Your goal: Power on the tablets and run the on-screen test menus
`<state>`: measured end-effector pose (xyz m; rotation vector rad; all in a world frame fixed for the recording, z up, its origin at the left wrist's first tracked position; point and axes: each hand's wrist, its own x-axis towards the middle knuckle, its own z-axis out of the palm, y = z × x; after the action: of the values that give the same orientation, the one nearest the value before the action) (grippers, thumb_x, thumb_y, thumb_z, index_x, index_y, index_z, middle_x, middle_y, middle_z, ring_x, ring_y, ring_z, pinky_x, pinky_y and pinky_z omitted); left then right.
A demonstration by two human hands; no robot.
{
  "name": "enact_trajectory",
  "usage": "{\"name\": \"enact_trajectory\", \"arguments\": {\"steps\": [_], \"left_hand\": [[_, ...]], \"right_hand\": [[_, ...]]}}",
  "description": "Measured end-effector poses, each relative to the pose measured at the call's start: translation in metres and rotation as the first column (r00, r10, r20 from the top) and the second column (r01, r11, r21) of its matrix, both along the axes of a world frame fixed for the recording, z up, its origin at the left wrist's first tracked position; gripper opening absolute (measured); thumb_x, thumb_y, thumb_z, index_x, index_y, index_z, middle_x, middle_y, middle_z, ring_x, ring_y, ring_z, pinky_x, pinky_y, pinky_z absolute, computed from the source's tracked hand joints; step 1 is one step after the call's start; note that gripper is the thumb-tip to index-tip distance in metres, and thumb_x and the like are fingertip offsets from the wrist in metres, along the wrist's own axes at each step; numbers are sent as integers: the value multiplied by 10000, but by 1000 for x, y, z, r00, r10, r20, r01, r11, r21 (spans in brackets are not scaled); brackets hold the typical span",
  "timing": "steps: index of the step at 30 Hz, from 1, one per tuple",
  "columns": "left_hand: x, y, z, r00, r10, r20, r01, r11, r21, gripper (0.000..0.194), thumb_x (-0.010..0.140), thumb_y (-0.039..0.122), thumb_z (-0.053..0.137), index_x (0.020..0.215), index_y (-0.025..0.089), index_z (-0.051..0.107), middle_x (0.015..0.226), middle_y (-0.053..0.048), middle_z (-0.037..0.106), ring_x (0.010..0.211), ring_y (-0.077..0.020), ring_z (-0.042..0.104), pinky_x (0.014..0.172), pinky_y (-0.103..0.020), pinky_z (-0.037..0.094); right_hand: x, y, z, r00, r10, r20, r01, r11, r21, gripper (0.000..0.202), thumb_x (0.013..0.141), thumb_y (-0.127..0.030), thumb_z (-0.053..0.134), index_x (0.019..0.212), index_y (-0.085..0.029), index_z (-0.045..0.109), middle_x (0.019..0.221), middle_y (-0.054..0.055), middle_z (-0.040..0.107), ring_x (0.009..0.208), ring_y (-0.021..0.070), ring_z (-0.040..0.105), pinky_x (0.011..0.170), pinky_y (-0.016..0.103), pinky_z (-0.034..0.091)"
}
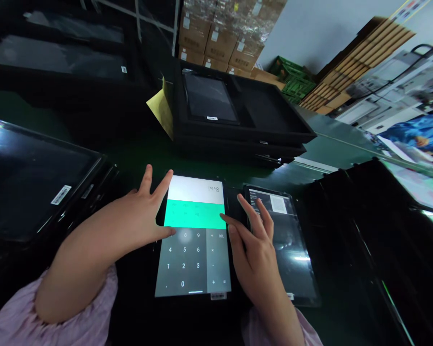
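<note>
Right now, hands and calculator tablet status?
Left hand open. Right hand open, index fingertip at right edge of lit calculator tablet. Obstruction: left thumb, covering spot left of 8 key.

Cartons bearing white labels stand stacked beneath clear plastic wrap at the back of a workroom, near green crates and a pale wall. A tall pile of brown cardboard rises to the right, with a co-worker's blue sleeve visible at the far edge. Across the bench, a black tray tops a stack and cradles a dark tablet in its left compartment; a yellow sheet juts out beside it. At left, a glossy dark screen carries a barcode label.
</note>
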<state>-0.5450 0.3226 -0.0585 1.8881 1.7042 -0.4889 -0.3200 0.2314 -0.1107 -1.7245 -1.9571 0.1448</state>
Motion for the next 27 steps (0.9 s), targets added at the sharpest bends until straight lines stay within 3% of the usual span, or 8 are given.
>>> {"name": "enact_trajectory", "arguments": {"steps": [3,8,15,18,21,24,27], "left_hand": [[-3,1,3,999,-5,-31,5,1000,-4,1189,786,651,651,1515,424,-259,1631,-77,-332,1074,-353,681,753,-380,568],[-7,2,-1,1000,9,-8,-9,1000,14,1134,798,671,611,1524,458,-232,1640,-28,-315,1028,-330,694,727,-379,568],[-5,6,8,993,116,-3,-116,993,-5,1034,872,639,536,1546,412,-214,1662,-18,-260,872,-267,718,690,-376,577],[-3,7,10,992,124,-10,-123,991,48,961,900,654,468,1579,386,-156,1687,-26,-188,1037,-358,693,782,-427,578],[-4,9,10,991,131,33,-134,988,80,911,903,695,399,1607,370,-81,1697,-23,-154,1265,-448,567,860,-481,562],[-7,12,9,988,143,54,-146,987,63,894,907,717,348,1615,350,-57,1699,-25,-152,1364,-473,470,904,-516,547],[-9,14,9,987,155,52,-158,985,71,882,916,711,342,1616,344,-50,1703,-21,-139,1400,-452,437,990,-545,508]], "right_hand": [[-1,1,-4,999,13,32,-12,1000,-27,368,1050,-293,420,1173,-188,751,1587,99,424,1523,429,203,1052,761,439],[-8,0,-3,989,127,80,-121,989,-80,368,1051,-268,420,1301,-237,690,1675,51,253,1558,431,53,1068,778,406],[-5,0,-5,999,14,38,-14,1000,-7,371,1049,-250,411,1207,-162,735,1596,105,407,1541,427,145,1098,760,396],[-9,1,-4,996,75,52,-73,996,-46,372,1046,-238,418,1284,-201,701,1645,84,323,1551,441,82,1098,767,383],[-10,0,1,994,100,39,-97,993,-66,367,1043,-239,428,1292,-216,697,1649,69,320,1552,448,65,1095,760,388],[1,-1,13,994,75,-83,-72,997,41,324,1034,-220,459,1221,-214,724,1574,71,453,1542,371,208,1128,650,431],[23,-6,29,965,37,-261,23,974,224,269,1011,-186,508,1137,-217,743,1391,68,632,1372,282,517,1093,517,497]]}}
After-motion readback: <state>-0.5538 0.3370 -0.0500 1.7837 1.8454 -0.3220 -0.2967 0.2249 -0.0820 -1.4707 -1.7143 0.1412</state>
